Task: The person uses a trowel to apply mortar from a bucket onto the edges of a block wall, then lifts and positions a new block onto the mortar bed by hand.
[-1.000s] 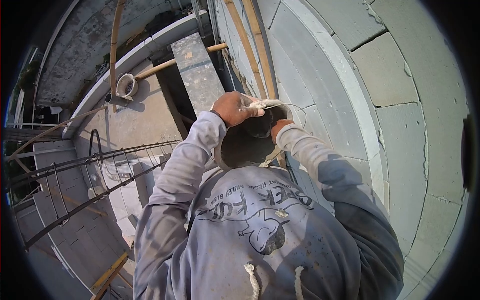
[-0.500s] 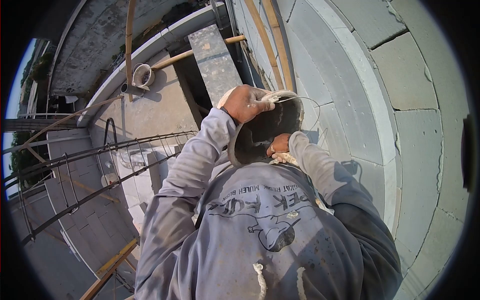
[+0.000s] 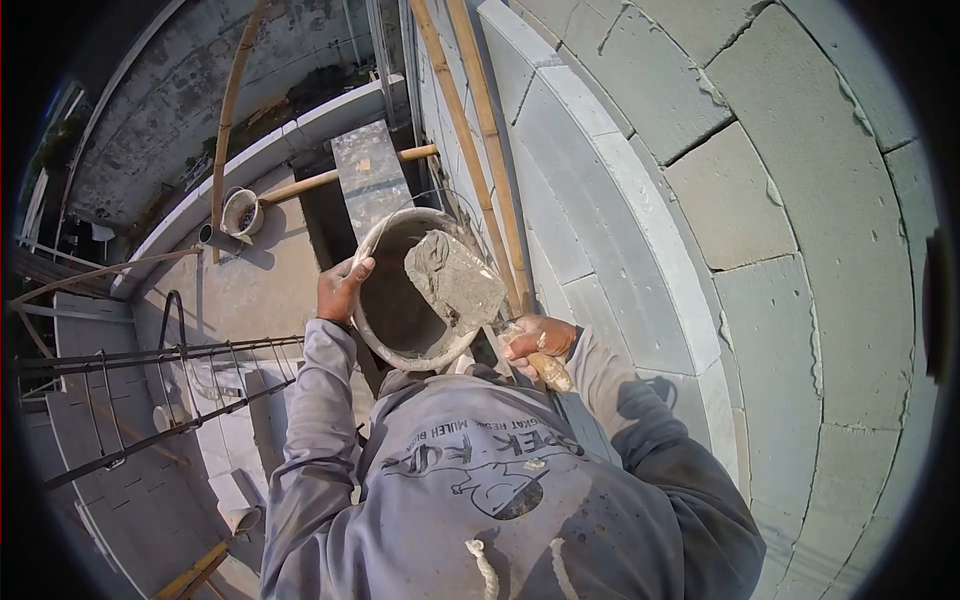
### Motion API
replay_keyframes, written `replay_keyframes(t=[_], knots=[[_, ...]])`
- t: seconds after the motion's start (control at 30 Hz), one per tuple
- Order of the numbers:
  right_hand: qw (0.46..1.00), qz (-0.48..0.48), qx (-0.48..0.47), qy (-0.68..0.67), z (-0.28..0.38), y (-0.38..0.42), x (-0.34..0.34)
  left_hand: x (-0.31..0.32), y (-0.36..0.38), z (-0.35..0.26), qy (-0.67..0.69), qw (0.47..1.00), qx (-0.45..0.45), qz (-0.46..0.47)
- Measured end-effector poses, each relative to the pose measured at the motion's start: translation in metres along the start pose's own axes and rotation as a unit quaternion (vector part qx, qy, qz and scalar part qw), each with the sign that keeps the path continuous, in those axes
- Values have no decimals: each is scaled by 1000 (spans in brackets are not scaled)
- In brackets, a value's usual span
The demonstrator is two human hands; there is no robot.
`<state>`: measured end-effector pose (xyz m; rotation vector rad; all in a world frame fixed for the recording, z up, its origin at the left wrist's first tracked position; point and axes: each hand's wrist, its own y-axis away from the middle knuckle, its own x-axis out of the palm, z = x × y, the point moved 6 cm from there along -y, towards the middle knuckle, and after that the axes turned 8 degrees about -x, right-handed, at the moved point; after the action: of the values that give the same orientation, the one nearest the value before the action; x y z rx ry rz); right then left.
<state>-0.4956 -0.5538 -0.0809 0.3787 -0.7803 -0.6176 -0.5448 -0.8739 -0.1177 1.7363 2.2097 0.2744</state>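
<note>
My left hand (image 3: 343, 290) grips the rim of a mortar-smeared bucket (image 3: 388, 305), which tilts toward me in front of my chest. The thumb lies over the rim edge and the other fingers go behind the wall. At the bucket's right side, my right hand (image 3: 538, 338) is wrapped round the wooden handle of a trowel (image 3: 552, 372). Grey wet mortar (image 3: 452, 282) covers most of the trowel's blade, which lies over the bucket's mouth. Some mortar clings to the inner wall below. A thin wire bail rises behind the bucket.
A block wall (image 3: 740, 200) curves along my right, with bamboo poles (image 3: 480, 130) leaning beside it. Ahead lies a plank (image 3: 368, 175) across a dark gap. A second bucket (image 3: 241, 212) stands farther off; a rebar cage (image 3: 150, 370) crosses on the left.
The bucket has turned its mouth up toward me and shifted left. My right hand has come out of it with mortar on the trowel. My left hand now holds the left rim.
</note>
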Motion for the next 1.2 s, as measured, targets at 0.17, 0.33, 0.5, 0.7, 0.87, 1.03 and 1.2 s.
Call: replay_keyframes(t=[0.17,0.33,0.5,0.7,0.87,1.03,1.2], knots=[[976,-153,-157,7,91,62,-34,-21,-7,38,33,996,-12,-81],[864,-387,-177,271,213,100,-74,-31,-36,66,-26,993,11,-117],[771,-460,-137,418,312,61,-134,-52,-92,116,-52,989,-50,-132],[601,-532,-10,597,370,18,-157,-66,-144,109,-77,986,-86,-122],[517,-554,39,651,377,-7,-180,-52,-195,79,-100,989,-74,-78],[461,-547,109,690,367,-16,-158,-35,-217,63,-149,986,-59,-52],[422,-519,138,731,362,-11,-149,-29,-242,83,-132,987,-82,-29]])
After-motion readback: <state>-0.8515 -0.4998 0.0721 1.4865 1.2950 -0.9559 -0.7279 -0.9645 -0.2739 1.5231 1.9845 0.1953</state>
